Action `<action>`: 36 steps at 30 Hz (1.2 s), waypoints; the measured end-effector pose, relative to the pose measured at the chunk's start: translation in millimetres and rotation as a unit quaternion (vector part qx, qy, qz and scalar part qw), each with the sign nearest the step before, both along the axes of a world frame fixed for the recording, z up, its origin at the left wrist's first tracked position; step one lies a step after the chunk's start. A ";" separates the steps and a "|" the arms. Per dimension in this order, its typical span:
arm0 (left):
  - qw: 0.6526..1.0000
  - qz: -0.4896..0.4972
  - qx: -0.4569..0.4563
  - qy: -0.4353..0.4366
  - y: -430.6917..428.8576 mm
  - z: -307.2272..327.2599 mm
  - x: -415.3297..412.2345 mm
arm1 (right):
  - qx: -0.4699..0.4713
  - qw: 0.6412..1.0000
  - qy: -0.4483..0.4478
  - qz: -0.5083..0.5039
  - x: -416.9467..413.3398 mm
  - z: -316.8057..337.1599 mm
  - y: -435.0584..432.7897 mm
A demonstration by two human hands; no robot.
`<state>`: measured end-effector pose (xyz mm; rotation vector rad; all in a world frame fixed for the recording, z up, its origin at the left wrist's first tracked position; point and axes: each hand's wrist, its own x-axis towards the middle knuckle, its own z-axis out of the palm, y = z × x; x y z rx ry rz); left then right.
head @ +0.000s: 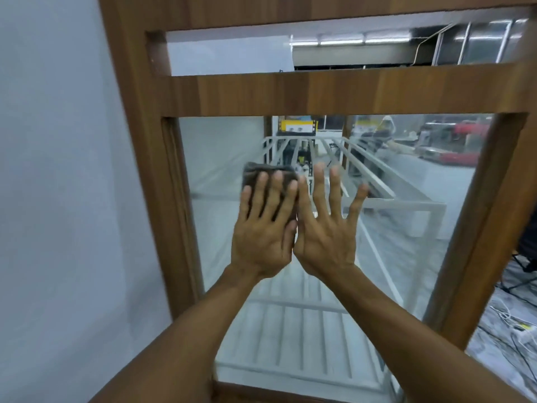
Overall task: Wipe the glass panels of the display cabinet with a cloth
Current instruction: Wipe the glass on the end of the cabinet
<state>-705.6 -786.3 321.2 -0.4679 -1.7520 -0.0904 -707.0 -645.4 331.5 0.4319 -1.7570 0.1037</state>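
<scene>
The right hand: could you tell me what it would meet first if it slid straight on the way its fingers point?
Probably the wooden crossbar above the glass panel: the right hand points its fingers up the pane, and nothing else shows in between.

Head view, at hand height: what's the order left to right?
white wall → left frame post → left hand, flat on the cloth → right hand → right frame post
</scene>
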 end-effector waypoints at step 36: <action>0.995 -0.024 0.095 -0.017 151.9 5.2 7.9 | 0.030 0.994 -0.002 -0.105 26.9 -7.3 166.8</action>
